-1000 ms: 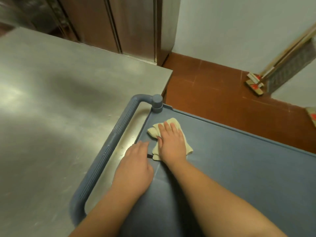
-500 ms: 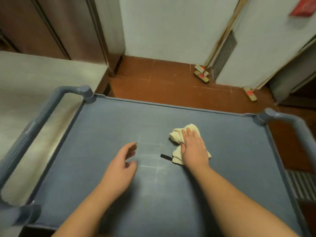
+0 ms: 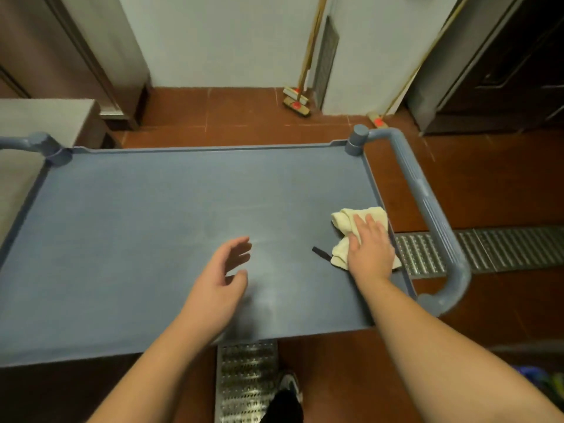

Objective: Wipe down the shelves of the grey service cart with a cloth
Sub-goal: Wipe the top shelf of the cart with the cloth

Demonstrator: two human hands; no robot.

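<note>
The grey service cart's top shelf (image 3: 137,239) fills the middle of the head view, with a raised rim all round. A crumpled cream cloth (image 3: 348,221) with a small black tag lies at the shelf's right edge. My right hand (image 3: 370,250) lies flat on the cloth and presses it onto the shelf. My left hand (image 3: 222,282) hovers just above the shelf's middle front, fingers apart and curled, holding nothing. The cart's lower shelves are hidden under the top one.
A grey tubular handle (image 3: 427,209) loops off the cart's right end, another handle (image 3: 33,143) off the left. A steel table (image 3: 36,120) stands at the left. Metal floor drain grates (image 3: 503,248) run right and under me. Brooms (image 3: 297,102) lean on the far wall.
My right hand has slid the cloth from the shelf's left corner across to its right edge. My left hand has lifted off the left rim and hovers open. The view has swung right.
</note>
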